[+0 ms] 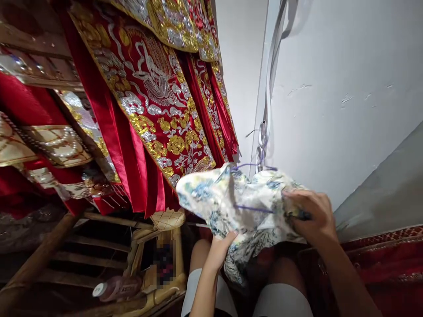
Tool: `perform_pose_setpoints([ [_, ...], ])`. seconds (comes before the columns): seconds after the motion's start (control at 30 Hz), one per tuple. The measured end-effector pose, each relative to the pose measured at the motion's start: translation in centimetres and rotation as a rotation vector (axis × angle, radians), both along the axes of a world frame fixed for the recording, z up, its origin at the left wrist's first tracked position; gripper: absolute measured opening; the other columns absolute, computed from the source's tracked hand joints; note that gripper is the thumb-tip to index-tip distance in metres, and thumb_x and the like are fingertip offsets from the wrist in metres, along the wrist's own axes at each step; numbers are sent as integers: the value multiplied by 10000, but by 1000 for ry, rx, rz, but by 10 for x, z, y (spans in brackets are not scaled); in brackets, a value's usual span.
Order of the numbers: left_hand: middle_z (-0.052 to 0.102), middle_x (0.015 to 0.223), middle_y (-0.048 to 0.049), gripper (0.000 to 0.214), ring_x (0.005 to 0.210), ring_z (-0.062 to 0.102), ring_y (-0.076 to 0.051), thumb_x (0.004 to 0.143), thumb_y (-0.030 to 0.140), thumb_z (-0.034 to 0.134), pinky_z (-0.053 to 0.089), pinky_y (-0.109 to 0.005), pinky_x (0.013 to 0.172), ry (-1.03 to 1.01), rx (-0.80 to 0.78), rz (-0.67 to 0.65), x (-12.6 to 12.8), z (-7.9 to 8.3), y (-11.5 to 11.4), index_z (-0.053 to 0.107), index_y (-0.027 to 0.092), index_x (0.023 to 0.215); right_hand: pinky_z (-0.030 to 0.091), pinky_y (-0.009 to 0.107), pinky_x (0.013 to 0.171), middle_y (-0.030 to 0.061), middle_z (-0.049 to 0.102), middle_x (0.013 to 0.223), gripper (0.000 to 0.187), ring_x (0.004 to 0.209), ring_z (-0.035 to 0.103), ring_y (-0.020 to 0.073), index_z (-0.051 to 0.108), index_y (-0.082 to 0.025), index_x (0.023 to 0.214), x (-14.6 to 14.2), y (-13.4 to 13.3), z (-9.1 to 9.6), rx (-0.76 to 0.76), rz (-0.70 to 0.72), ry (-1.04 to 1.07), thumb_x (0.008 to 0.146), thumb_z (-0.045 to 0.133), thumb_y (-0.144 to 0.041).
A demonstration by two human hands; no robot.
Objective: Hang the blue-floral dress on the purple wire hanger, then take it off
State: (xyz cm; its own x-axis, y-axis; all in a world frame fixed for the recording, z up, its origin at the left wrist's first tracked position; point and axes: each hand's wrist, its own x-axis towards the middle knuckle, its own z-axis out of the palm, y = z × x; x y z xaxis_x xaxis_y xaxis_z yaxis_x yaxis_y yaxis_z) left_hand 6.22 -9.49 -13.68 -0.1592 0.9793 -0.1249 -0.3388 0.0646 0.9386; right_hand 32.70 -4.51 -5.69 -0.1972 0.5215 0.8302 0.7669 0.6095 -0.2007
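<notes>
A white garment with a blue and yellow floral print is bunched up in front of me, above my knees. It hangs on a purple wire hanger whose hook rises toward the wall. My left hand holds the garment from underneath, fingers curled into the cloth. My right hand grips the right side of the garment, fingers closed over the fabric and the hanger's end.
Red robes with gold and silver embroidery hang at the left and above. A woven bamboo chair and a small bottle sit at the lower left. A white wall stands at the right, with red patterned cloth below it.
</notes>
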Motion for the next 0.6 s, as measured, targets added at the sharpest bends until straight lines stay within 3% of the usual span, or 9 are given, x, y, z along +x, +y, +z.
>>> perform_pose_setpoints([
  [0.17,739,1209,-154,640,1167,659,-334,675,520,852,483,-442,1065,30,88,-106,14,24,7,723,123,1159,438,432,872,95,732,1062,359,1018,625,311,746,-228,1132,27,5,38,-28,-220,108,793,630,-212],
  [0.27,739,1212,-151,636,1203,641,-351,705,552,823,456,-464,1096,87,100,-99,24,20,8,724,126,1167,445,430,866,93,739,1062,379,996,614,307,752,-237,1129,24,13,59,-47,-200,87,773,628,-199],
  [0.37,729,1241,-142,682,1321,570,-354,696,554,830,370,-469,1180,97,97,-63,31,5,4,703,153,1233,440,446,877,69,748,1055,384,970,631,297,752,-269,1114,17,15,65,-36,-88,-10,751,659,-186],
  [0.47,696,1308,-163,770,1367,532,-364,686,573,835,328,-487,1209,82,40,-89,35,-12,1,663,160,1313,414,508,992,61,759,1069,293,1091,648,322,746,-273,1071,9,3,47,9,68,45,788,697,-217],
  [0.53,670,1347,-183,821,1371,526,-380,678,601,830,318,-504,1212,80,-1,-123,38,-21,1,646,149,1337,376,543,1086,61,759,1112,240,1211,620,335,734,-276,1065,0,-13,19,9,160,210,833,692,-237],
  [0.6,646,1379,-193,841,1372,523,-392,677,612,827,326,-516,1206,78,-21,-171,42,-25,0,636,148,1352,420,517,1085,70,748,1142,230,1225,622,318,722,-278,1093,-16,-31,-19,-30,201,449,880,648,-234],
])
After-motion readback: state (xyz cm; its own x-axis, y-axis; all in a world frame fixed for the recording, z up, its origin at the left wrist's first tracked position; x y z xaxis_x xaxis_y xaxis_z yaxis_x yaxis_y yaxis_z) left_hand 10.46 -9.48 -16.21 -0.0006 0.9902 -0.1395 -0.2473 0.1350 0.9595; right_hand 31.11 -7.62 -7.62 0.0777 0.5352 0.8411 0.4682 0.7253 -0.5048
